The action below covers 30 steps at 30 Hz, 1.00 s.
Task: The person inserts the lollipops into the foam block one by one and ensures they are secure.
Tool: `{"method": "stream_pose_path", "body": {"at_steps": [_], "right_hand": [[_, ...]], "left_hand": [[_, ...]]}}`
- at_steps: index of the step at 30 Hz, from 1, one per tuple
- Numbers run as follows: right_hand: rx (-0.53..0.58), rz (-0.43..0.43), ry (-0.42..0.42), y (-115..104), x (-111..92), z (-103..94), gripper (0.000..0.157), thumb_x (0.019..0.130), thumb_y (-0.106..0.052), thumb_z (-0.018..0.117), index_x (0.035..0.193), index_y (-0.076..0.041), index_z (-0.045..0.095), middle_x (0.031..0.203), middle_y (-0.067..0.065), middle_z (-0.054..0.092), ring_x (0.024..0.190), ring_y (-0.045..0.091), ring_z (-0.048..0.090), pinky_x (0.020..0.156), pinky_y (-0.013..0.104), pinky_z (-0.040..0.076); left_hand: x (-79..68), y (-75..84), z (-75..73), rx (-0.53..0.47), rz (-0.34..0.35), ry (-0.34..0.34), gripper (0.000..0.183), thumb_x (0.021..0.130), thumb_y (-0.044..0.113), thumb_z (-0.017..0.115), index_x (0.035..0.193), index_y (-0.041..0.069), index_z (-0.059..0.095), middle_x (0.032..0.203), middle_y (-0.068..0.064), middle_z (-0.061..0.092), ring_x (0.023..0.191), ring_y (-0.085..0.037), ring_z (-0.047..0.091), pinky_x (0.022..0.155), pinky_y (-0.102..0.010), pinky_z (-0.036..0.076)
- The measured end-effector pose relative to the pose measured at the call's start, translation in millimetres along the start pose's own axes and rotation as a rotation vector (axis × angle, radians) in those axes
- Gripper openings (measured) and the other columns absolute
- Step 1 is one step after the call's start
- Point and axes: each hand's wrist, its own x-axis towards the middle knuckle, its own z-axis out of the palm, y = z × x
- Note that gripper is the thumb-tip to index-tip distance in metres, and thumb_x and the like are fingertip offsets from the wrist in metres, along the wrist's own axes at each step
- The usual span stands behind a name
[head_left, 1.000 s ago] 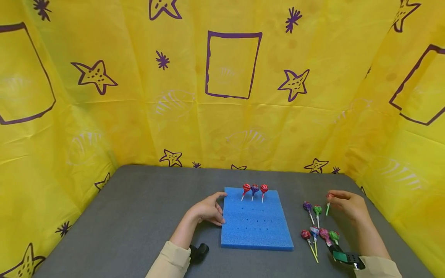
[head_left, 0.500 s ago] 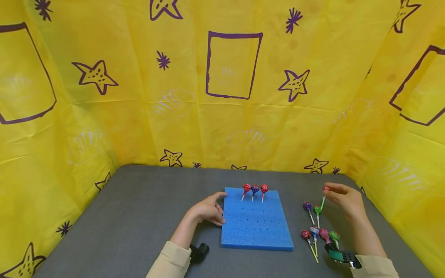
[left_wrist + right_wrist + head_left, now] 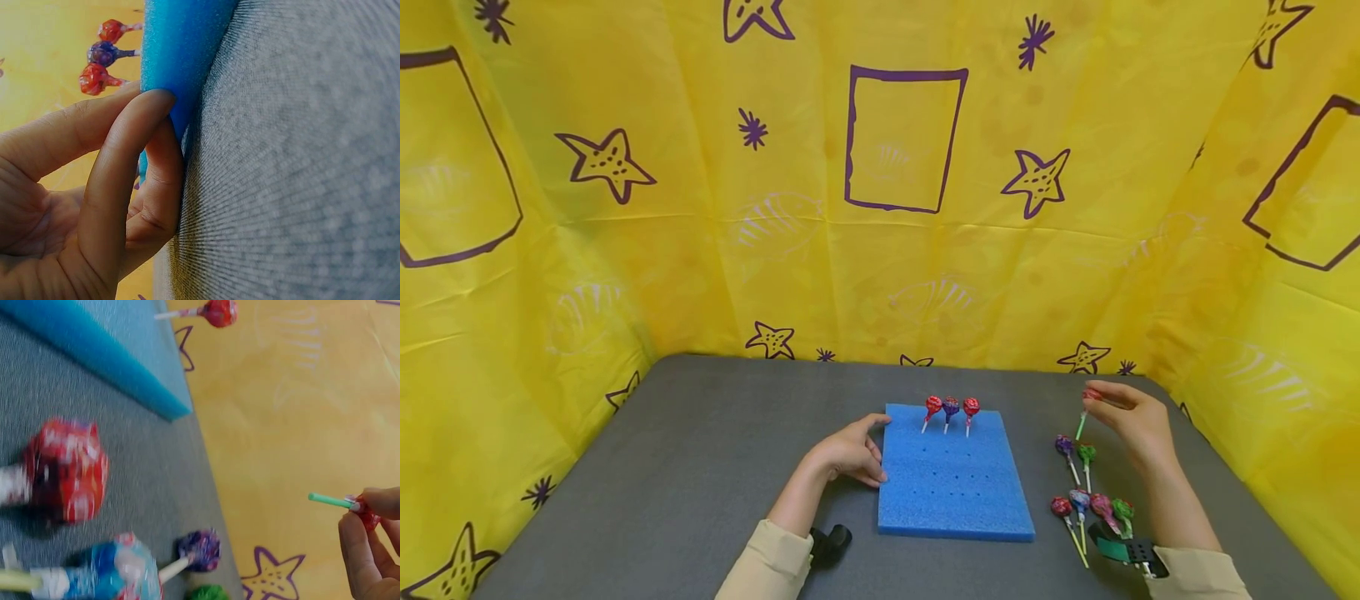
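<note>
A blue foam board (image 3: 951, 508) with rows of small holes lies flat on the table. Three lollipops stand in its far edge: a red one (image 3: 933, 404), a purple one (image 3: 951, 407) and another red one (image 3: 972, 406). At the board's left side, my left hand (image 3: 848, 451) holds the edge, its thumb (image 3: 140, 125) and fingers against the foam. My right hand (image 3: 1135, 417) is raised at the far right, pinching a red lollipop (image 3: 1091, 394) by its head. That lollipop's green stick (image 3: 328, 500) points down and outward, pointing leftward in the right wrist view.
Loose lollipops lie right of the board: purple (image 3: 1063, 445), green (image 3: 1086, 453), red (image 3: 1061, 506), blue-and-white (image 3: 1079, 500), pink (image 3: 1102, 505) and another green (image 3: 1123, 510). A yellow patterned cloth (image 3: 820, 275) encloses the grey table (image 3: 700, 467) at the back and sides.
My right hand has lifted the red lollipop up from the table's right side and moved leftward and farther away with it. My left hand and the board stay put.
</note>
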Motion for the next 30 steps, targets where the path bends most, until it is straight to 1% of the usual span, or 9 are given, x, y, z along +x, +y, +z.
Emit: {"method": "stream_pose_path", "body": {"at_steps": [3,6,10,13,19,25,30], "right_hand": [[0.055,-0.023,-0.012,-4.6,-1.1,4.1,0.024,0.089,-0.027,0.073,0.113,-0.026,0.071,0.085,-0.031,0.068,0.081,-0.01,0.067,0.074,0.007,0.056],[0.076,-0.049,-0.031,-8.9,-3.0,8.1,0.025,0.089,-0.026,0.073,0.114,-0.027,0.07,0.088,-0.031,0.068,0.083,-0.009,0.067,0.075,0.007,0.056],[0.052,-0.074,-0.04,-14.7,-5.2,13.9,0.032,0.089,-0.028,0.073,0.121,-0.021,0.068,0.092,-0.031,0.067,0.085,-0.009,0.065,0.078,0.007,0.055],[0.033,-0.075,-0.042,-18.2,-6.9,18.6,0.036,0.09,-0.03,0.072,0.124,-0.018,0.067,0.093,-0.031,0.066,0.087,-0.009,0.064,0.079,0.006,0.054],[0.025,-0.086,-0.042,-24.9,-10.9,31.3,0.036,0.089,-0.029,0.073,0.122,-0.016,0.068,0.091,-0.031,0.066,0.087,-0.011,0.064,0.079,0.006,0.053],[0.058,-0.11,-0.047,-33.6,-13.9,43.6,0.036,0.089,-0.025,0.073,0.122,-0.011,0.067,0.091,-0.03,0.067,0.087,-0.011,0.065,0.079,0.007,0.054],[0.073,-0.103,-0.063,-35.3,-14.7,51.9,0.039,0.088,-0.026,0.074,0.122,-0.009,0.067,0.091,-0.028,0.069,0.087,-0.009,0.066,0.081,0.006,0.053]], "left_hand": [[0.6,-0.4,-0.4,-0.006,0.004,-0.008,0.093,0.073,-0.017,0.072,0.152,0.011,0.032,0.085,-0.01,0.052,0.064,-0.019,0.067,0.062,-0.034,0.064],[1.2,-0.5,-0.9,-0.007,0.004,-0.014,0.093,0.073,-0.017,0.071,0.152,0.011,0.032,0.084,-0.009,0.052,0.063,-0.018,0.066,0.061,-0.033,0.064],[1.4,0.3,-1.4,-0.008,0.001,-0.013,0.093,0.073,-0.018,0.071,0.152,0.012,0.032,0.084,-0.009,0.052,0.063,-0.018,0.066,0.061,-0.033,0.064],[1.1,0.8,-1.5,-0.005,-0.006,-0.009,0.092,0.074,-0.017,0.071,0.152,0.012,0.032,0.083,-0.009,0.052,0.063,-0.018,0.065,0.062,-0.033,0.064],[0.1,1.1,-1.3,0.005,-0.009,-0.008,0.092,0.075,-0.016,0.071,0.153,0.012,0.032,0.083,-0.009,0.053,0.063,-0.018,0.065,0.062,-0.033,0.064],[0.3,1.2,-1.3,0.0,-0.007,-0.011,0.092,0.074,-0.017,0.071,0.152,0.012,0.032,0.084,-0.009,0.052,0.064,-0.018,0.066,0.062,-0.033,0.064],[0.8,1.0,-1.1,-0.003,-0.008,-0.014,0.093,0.074,-0.017,0.071,0.153,0.012,0.031,0.084,-0.009,0.052,0.064,-0.019,0.067,0.062,-0.033,0.064]]}}
